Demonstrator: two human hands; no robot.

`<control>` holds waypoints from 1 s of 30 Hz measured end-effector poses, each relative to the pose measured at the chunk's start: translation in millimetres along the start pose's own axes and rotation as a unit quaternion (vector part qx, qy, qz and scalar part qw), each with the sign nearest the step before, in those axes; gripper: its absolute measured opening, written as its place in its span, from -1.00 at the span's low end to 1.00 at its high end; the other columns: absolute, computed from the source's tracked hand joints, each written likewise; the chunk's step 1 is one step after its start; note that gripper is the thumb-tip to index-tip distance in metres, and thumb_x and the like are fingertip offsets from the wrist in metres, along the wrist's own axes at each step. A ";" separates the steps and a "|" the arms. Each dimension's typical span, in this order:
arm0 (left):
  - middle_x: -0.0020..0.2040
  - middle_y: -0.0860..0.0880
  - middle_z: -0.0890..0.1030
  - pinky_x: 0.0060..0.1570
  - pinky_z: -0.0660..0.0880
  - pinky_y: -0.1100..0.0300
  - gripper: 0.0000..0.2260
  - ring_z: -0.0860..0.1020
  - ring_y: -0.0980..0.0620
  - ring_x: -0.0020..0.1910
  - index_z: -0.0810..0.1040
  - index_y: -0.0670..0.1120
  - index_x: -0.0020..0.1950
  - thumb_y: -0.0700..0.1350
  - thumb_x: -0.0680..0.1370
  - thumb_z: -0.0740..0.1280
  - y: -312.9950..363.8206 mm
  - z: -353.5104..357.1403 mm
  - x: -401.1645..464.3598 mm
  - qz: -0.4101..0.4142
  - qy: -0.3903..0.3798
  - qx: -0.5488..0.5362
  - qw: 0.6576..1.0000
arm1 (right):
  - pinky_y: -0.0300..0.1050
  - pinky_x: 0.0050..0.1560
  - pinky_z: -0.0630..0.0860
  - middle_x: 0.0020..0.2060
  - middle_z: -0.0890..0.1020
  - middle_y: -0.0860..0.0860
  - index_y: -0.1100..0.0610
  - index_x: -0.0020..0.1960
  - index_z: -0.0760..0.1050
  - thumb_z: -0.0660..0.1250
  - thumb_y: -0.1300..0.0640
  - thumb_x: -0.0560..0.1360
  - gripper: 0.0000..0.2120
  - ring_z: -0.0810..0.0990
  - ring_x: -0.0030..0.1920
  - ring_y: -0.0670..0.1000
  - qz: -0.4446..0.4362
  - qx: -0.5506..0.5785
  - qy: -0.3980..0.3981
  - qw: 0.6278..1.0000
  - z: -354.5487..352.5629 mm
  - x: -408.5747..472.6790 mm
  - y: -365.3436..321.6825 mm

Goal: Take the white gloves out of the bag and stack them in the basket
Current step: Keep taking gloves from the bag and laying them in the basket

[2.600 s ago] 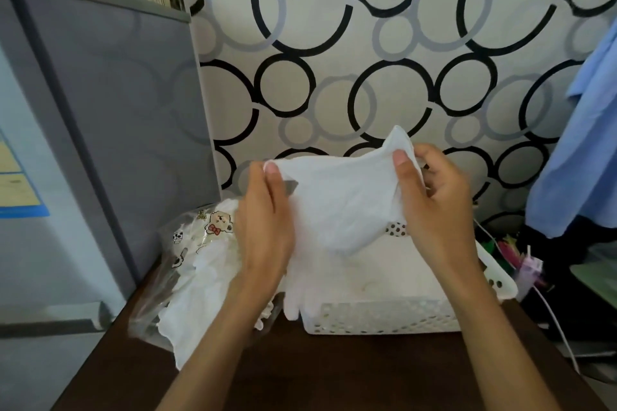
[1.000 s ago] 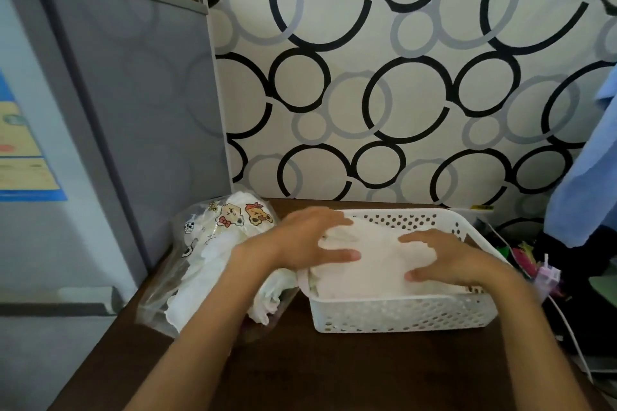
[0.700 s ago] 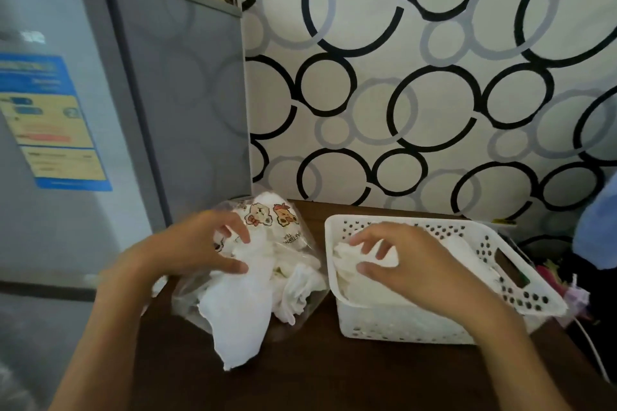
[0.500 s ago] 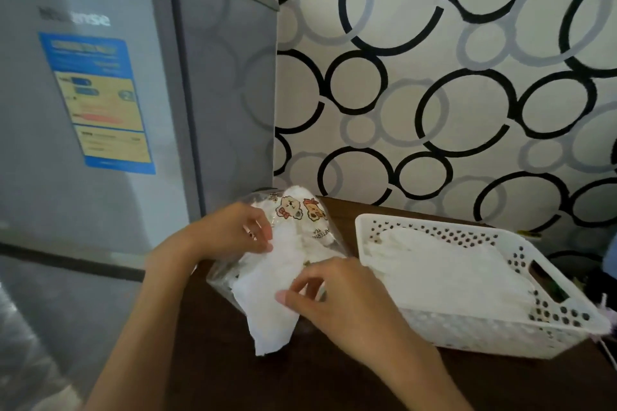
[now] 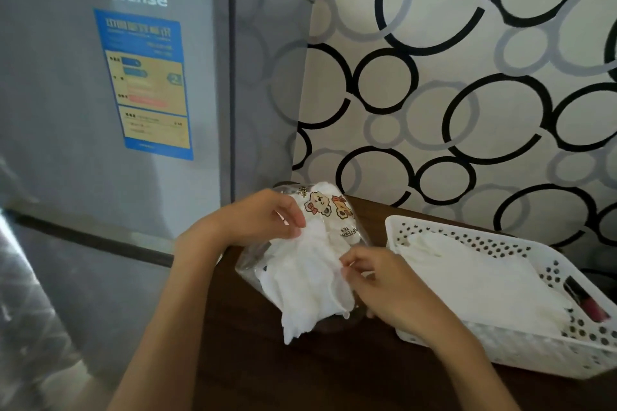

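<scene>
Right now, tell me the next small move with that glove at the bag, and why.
Probably draw the glove clear of the bag. The right hand pinches its edge, the left hand steadies the bag's mouth, and half the glove already hangs out. The basket with stacked gloves sits just right.

**Hands and forearms, head view**

Left hand [image 5: 263,218]: bare forearm rising from lower left, fingers curled, fingertips pinched together at the upper edge. Right hand [image 5: 384,284]: forearm from lower right, back of hand up, thumb and forefinger closed in a fine pinching grip.
</scene>
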State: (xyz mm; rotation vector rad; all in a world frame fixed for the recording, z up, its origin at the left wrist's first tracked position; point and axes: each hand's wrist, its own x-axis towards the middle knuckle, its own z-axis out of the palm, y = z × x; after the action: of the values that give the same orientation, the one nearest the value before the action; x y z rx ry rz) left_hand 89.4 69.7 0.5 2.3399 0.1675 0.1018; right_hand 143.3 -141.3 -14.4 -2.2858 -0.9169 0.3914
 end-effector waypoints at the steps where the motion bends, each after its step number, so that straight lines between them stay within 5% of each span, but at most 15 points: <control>1: -0.15 0.18 0.61 -0.28 0.42 0.46 -0.92 0.51 0.30 -0.29 0.64 -0.02 -0.02 -0.07 0.50 0.42 4.3 -0.6 -2.2 0.017 -0.002 0.000 1.000 | -0.33 -0.38 0.44 -0.06 0.58 -0.12 -0.03 -0.02 0.46 0.18 0.14 0.59 -0.89 0.53 -0.47 -0.20 0.011 0.023 -0.006 1.000 -5.0 0.5 1.7; 5: -0.40 0.30 0.46 -0.40 0.29 0.46 -0.76 0.37 0.30 -0.43 0.62 0.01 -0.08 0.12 0.39 0.48 17.5 -0.6 -8.7 0.040 -0.037 0.033 0.998 | -0.28 -0.35 0.51 -0.07 0.63 -0.01 0.02 0.04 0.47 0.15 0.18 0.61 -0.86 0.67 -0.22 -0.02 0.036 0.119 -0.028 0.992 -13.1 2.0 3.6; 11: -0.11 0.24 0.53 -0.09 0.46 0.20 -0.77 0.45 0.20 -0.12 0.56 0.15 -0.03 0.09 0.38 0.51 15.2 18.9 6.8 0.039 0.019 0.133 0.990 | -0.21 -0.22 0.57 0.02 0.59 -0.07 0.00 0.13 0.42 0.18 0.06 0.60 -0.87 0.64 -0.15 -0.03 0.051 0.150 0.001 0.987 -13.5 1.9 5.2; 14: -0.15 0.22 0.62 -0.07 0.52 0.06 -0.89 0.51 0.11 -0.13 0.66 0.12 -0.11 0.08 0.40 0.49 13.4 22.2 11.4 0.063 0.031 0.085 0.994 | -0.20 -0.06 0.54 0.09 0.53 -0.16 -0.09 0.21 0.32 0.33 -0.19 0.45 -0.59 0.57 0.00 -0.12 0.041 0.068 -0.011 0.997 -5.6 -0.8 0.8; 16: -0.20 0.25 0.61 -0.10 0.49 0.17 -0.92 0.50 0.16 -0.15 0.67 0.12 -0.14 0.04 0.41 0.49 15.8 21.9 10.2 0.088 0.029 0.056 0.994 | -0.22 -0.01 0.42 0.11 0.48 -0.17 -0.09 0.29 0.31 0.34 -0.26 0.40 -0.46 0.49 0.08 -0.12 0.030 -0.055 0.019 0.998 6.1 -2.1 -4.0; 21: -0.01 0.28 0.42 0.02 0.36 0.28 -0.65 0.34 0.26 0.00 0.47 0.18 -0.08 0.06 0.29 0.58 3.6 20.5 6.5 0.055 -0.018 0.118 0.991 | -0.25 -0.31 0.34 -0.32 0.49 -0.14 -0.03 -0.16 0.49 0.31 -0.11 0.50 -0.83 0.48 -0.27 -0.16 -0.043 -0.068 0.109 0.991 6.6 4.8 1.5; 25: 0.02 0.15 0.33 -0.15 0.31 0.28 -0.48 0.29 0.11 0.01 0.31 0.13 -0.06 0.06 0.21 0.61 -7.3 38.6 15.9 0.014 0.005 0.189 0.982 | -0.16 -0.09 0.53 -0.18 0.58 -0.15 -0.04 -0.09 0.53 0.30 -0.06 0.51 -0.88 0.54 -0.14 -0.19 -0.093 -0.049 0.008 0.994 -10.2 -0.1 9.2; 30: 0.05 0.09 0.34 -0.15 0.26 0.19 -0.49 0.27 0.09 0.03 0.31 0.07 0.00 0.06 0.26 0.57 -13.5 47.0 23.4 0.007 0.006 0.259 0.966 | -0.05 -0.19 0.61 -0.19 0.66 -0.07 0.01 -0.10 0.58 0.34 0.09 0.51 -0.95 0.62 -0.16 -0.11 -0.101 0.049 0.123 0.986 -34.2 -7.4 8.4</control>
State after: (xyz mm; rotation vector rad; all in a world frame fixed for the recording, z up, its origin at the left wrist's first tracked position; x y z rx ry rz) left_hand 117.2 49.5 -41.4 2.8644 0.2015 0.0869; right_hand 158.7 -166.5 6.1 -2.0717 -0.9669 0.0620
